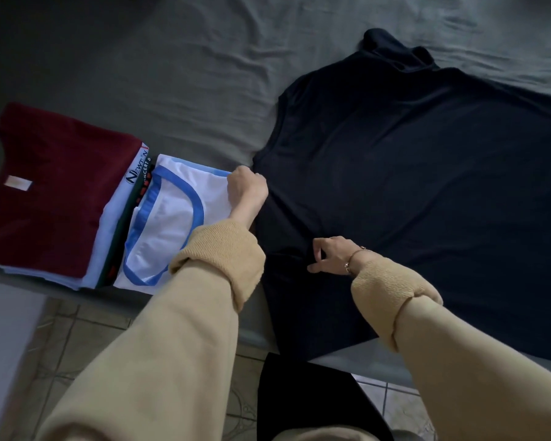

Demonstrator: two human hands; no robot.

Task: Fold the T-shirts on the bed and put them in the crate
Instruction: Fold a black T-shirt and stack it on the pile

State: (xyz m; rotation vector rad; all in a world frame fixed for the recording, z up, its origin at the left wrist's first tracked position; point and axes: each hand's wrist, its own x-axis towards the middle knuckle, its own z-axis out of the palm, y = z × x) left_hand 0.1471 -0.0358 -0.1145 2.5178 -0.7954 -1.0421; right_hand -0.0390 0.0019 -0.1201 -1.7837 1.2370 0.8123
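— Where is the shirt being worked on?

— A dark navy T-shirt [411,192] lies spread flat on the grey bed sheet [172,58], its lower part reaching over the bed's near edge.

— And the hands?

— The left hand [247,192] is clenched around the navy shirt's left edge. The right hand [331,254] pinches a small fold of the same shirt nearer the bed's near edge, thumb and fingers curled on the cloth. It wears a thin bracelet [352,257]; both arms are in beige sleeves [204,281].

— Anything folded yet?

— At the bed's near left edge, a folded white T-shirt with blue trim [169,224] lies just beside the left hand. Left of it a folded maroon T-shirt [51,192] tops a stack of other folded shirts [121,211].

— The crate?

— I cannot tell where it is.
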